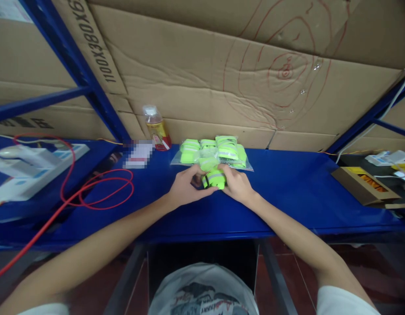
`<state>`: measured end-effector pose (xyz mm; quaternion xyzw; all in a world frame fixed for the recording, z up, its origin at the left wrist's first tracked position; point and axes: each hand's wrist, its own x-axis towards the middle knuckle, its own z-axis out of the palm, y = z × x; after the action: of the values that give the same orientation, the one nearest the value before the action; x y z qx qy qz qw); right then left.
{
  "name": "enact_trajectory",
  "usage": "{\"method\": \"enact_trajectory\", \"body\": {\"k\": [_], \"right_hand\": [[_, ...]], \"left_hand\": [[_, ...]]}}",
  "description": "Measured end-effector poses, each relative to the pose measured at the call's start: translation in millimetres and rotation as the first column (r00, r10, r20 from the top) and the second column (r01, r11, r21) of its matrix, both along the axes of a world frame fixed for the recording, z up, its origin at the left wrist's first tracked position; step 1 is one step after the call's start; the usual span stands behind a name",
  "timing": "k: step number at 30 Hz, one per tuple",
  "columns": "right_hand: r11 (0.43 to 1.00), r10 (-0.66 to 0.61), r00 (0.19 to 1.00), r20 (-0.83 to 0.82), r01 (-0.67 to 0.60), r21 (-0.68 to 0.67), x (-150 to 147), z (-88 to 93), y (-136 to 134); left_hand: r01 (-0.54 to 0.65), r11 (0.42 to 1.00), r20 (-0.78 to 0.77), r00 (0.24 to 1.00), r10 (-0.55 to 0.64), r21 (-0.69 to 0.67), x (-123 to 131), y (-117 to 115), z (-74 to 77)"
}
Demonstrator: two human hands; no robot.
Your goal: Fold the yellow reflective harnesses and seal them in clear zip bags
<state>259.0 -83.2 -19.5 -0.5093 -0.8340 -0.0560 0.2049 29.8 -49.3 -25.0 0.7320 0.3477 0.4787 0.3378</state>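
Between both hands, above the middle of the blue table, is a folded neon-yellow reflective strap [216, 178] with a pale stripe and a dark end. My left hand [186, 186] grips it from the left, thumb along its near side. From the right, my right hand [235, 183] has its fingers closed on the same strap. Just behind the hands lie clear plastic bags with several bundles of neon-yellow reflective straps [226, 148]. Some of the fingers are hidden behind the held strap.
A bottle [157, 129] stands by the cardboard wall [189, 78], beside a blurred-out white item [138, 154]. At left, a red cable [107, 174] loops near white power strips [41, 168]. An open cardboard box [364, 186] sits at right on the blue table [297, 192].
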Motion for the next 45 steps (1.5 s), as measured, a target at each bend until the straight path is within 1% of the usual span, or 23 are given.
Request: {"method": "enact_trajectory", "body": {"k": [3, 6, 9, 11, 15, 17, 20, 23, 25, 27, 29, 32, 34, 36, 37, 38, 40, 42, 45], "right_hand": [[0.997, 0.04, 0.993, -0.107, -0.033, 0.065, 6.1, -6.3, 3.2], [0.991, 0.069, 0.981, -0.182, -0.047, 0.125, 10.8, -12.4, 6.3], [0.979, 0.133, 0.971, -0.199, -0.098, 0.18, 12.9, -15.6, 9.0], [0.973, 0.162, 0.969, -0.185, -0.126, 0.192, 13.2, -15.8, 10.4], [0.982, 0.138, 0.975, -0.173, -0.112, 0.15, 12.7, -12.3, 11.2], [0.986, 0.143, 0.974, -0.175, -0.125, 0.11, 12.4, -8.7, 9.3], [0.98, 0.194, 0.957, -0.214, -0.179, 0.086, 11.8, -1.4, 3.1], [0.978, 0.208, 0.926, -0.316, -0.2, 0.059, 11.2, 4.9, -2.4], [0.977, 0.19, 0.883, -0.428, -0.213, -0.006, 10.7, 5.5, -1.9], [0.973, 0.136, 0.811, -0.569, -0.218, -0.078, 9.6, 2.4, 2.5], [0.962, 0.073, 0.712, -0.698, -0.234, -0.138, 8.0, -3.3, 9.0], [0.922, -0.016, 0.543, -0.84, -0.317, -0.223, 5.3, -10.9, 16.6], [0.897, -0.084, 0.416, -0.906, -0.363, -0.25, 3.7, -12.5, 18.9], [0.896, -0.136, 0.31, -0.941, -0.366, -0.25, 2.9, -11.4, 19.9], [0.901, -0.149, 0.272, -0.951, -0.359, -0.244, 2.8, -10.4, 20.3], [0.906, -0.156, 0.244, -0.957, -0.351, -0.237, 3.0, -9.4, 20.7], [0.911, -0.155, 0.214, -0.965, -0.346, -0.223, 3.7, -7.7, 21.5], [0.911, -0.133, 0.215, -0.967, -0.357, -0.205, 4.1, -7.0, 21.6], [0.912, -0.088, 0.242, -0.966, -0.37, -0.176, 2.2, -7.0, 19.6]], "left_hand": [[0.021, 0.999, 0.072, 0.997, -0.018, -0.039, -0.8, 0.2, 3.7], [0.028, 0.998, 0.079, 0.997, -0.023, -0.057, -2.1, -0.1, 6.4], [0.067, 0.991, 0.107, 0.993, -0.055, -0.113, -1.3, 1.0, 6.3], [0.085, 0.988, 0.09, 0.993, -0.074, -0.126, 0.4, 3.1, 4.4], [0.058, 0.998, -0.044, 0.997, -0.058, -0.019, 2.5, 8.2, -0.7], [0.041, 0.999, -0.08, 0.996, -0.038, 0.035, 1.4, 9.9, -1.2], [0.015, 0.998, -0.088, 0.996, -0.009, 0.066, -2.2, 11.7, 2.1], [0.015, 1.0, -0.042, 0.999, -0.013, 0.026, -5.9, 13.9, 7.2], [0.038, 0.999, 0.008, 0.999, -0.038, -0.017, -7.5, 15.2, 9.3], [0.069, 0.997, 0.036, 0.997, -0.068, -0.037, -8.0, 15.8, 9.8], [0.098, 0.995, 0.037, 0.995, -0.096, -0.031, -7.6, 15.4, 8.9], [0.102, 0.995, 0.02, 0.995, -0.102, 0.002, -6.4, 14.7, 6.7], [0.082, 0.996, -0.014, 0.997, -0.082, 0.047, -5.9, 15.1, 5.4], [0.073, 0.994, -0.043, 0.997, -0.07, 0.076, -5.8, 16.2, 4.6], [0.079, 0.994, -0.042, 0.996, -0.076, 0.073, -5.7, 16.7, 4.3], [0.089, 0.994, -0.031, 0.996, -0.087, 0.058, -5.4, 17.2, 3.9], [0.111, 0.994, 0.006, 0.994, -0.111, 0.013, -4.5, 17.4, 3.0], [0.12, 0.992, 0.044, 0.992, -0.119, -0.028, -2.9, 16.4, 1.7], [0.133, 0.989, 0.086, 0.988, -0.127, -0.065, -1.0, 14.2, -0.6]]}}
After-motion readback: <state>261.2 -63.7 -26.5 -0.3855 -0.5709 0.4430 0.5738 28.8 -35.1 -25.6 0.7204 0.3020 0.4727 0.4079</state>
